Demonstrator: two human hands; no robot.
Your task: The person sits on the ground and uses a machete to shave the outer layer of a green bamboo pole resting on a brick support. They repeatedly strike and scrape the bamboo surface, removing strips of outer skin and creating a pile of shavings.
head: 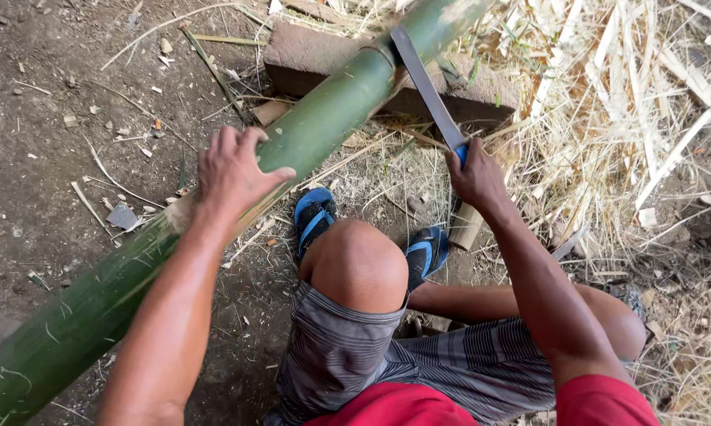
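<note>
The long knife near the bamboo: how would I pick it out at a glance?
Find the thick green bamboo pole lying slantwise over a brown block. The long knife crosses the pole just above that block, its blue grip in the right hand. It is the only flat grey metal strip among pale straw.

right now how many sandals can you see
2: one blue and black sandal just left of the raised knee, the other blue and black sandal to its right, partly hidden behind the knee.
</note>
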